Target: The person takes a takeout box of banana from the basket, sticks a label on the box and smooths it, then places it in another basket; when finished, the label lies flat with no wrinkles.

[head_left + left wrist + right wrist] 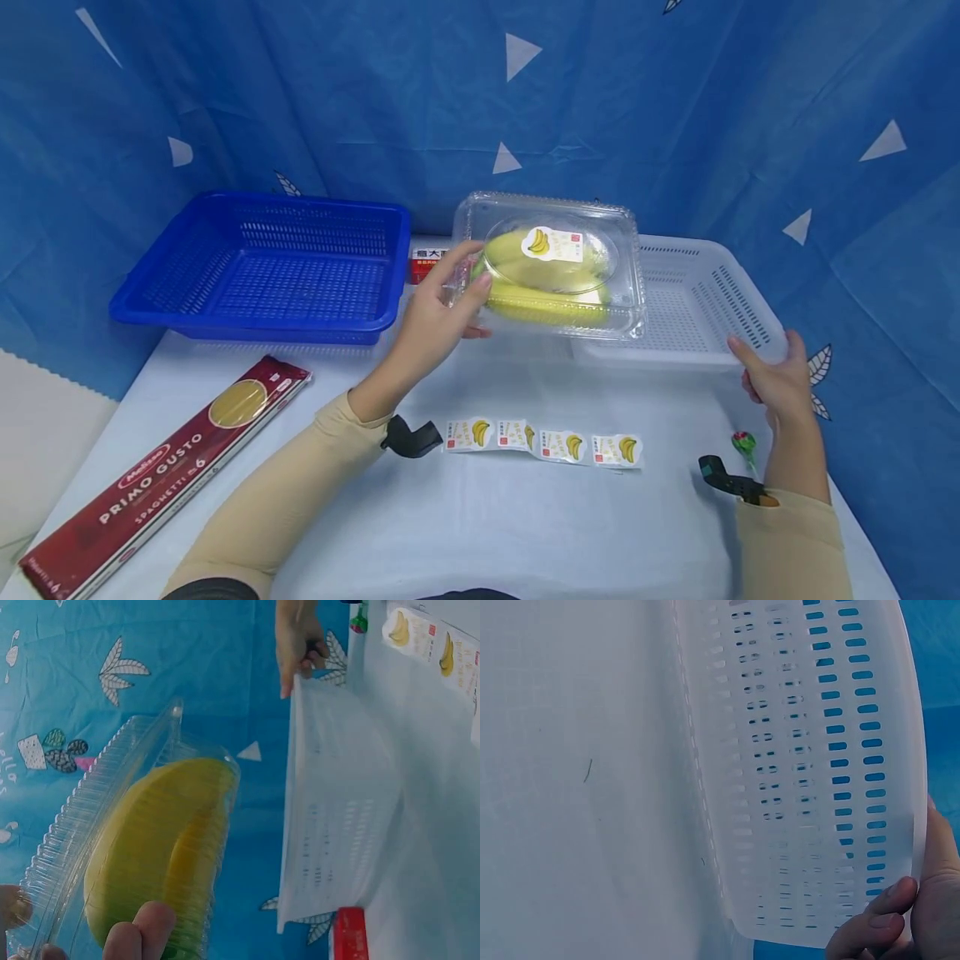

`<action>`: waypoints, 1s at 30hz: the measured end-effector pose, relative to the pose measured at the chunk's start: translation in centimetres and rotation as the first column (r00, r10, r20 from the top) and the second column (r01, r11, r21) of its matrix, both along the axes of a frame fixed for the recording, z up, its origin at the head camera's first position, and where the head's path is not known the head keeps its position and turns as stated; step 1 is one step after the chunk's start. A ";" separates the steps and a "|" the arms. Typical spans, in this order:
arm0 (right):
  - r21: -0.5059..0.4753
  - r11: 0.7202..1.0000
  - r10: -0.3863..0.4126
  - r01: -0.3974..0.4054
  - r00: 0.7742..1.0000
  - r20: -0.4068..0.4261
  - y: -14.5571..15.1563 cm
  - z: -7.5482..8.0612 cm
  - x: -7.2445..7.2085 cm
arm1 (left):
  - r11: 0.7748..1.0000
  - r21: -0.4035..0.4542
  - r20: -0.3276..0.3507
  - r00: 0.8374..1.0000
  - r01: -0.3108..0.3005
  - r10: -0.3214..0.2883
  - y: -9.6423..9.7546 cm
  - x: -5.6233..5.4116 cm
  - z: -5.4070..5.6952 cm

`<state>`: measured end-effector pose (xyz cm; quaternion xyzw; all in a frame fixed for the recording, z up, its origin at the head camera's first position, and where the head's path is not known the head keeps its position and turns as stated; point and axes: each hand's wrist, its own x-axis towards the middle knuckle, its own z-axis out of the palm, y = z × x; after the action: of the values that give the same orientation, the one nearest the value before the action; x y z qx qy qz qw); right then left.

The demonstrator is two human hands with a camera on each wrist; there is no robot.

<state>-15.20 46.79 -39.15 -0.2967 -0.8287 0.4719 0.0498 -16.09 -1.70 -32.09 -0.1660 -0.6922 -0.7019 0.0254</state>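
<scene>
My left hand (438,321) grips the left side of a clear plastic clamshell box (622,275) with yellow-green bananas (547,304) inside. A banana sticker (552,245) is on its lid. The box is held up in the air and overlaps the left part of a white plastic basket (675,308) in the head view. In the left wrist view the box (71,802) stands apart from the basket (330,817). My right hand (780,375) holds the basket's near right corner, fingers curled at the rim in the right wrist view.
A blue basket (255,327) stands at the back left. A red spaghetti pack (168,475) lies at the front left. A strip of banana stickers (562,446) lies mid-table. A lollipop (744,443) is beside my right wrist, and a red box (424,265) sits behind my left hand.
</scene>
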 end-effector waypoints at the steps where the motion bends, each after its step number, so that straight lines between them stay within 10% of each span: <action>1: 0.006 1.000 0.012 -0.012 1.000 -0.010 0.0 0.0 0.0 | 1.000 0.006 0.005 1.000 0.005 -0.005 0.3 -0.3 0.1; 17: -0.024 0.993 0.111 -0.112 0.992 -0.056 0.6 -0.1 0.5 | 0.994 -0.106 0.055 0.998 0.019 -0.013 5.4 -4.1 -0.6; 30: -0.012 0.992 0.127 -0.128 0.990 -0.063 0.6 -0.1 0.6 | 0.986 -0.167 0.079 0.997 0.027 -0.014 9.2 -5.2 -1.2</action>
<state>-14.60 47.38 -39.27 -0.2288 -0.8402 0.4898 0.0427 -21.31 7.47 -33.25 -0.1473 -0.7475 -0.6474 -0.0227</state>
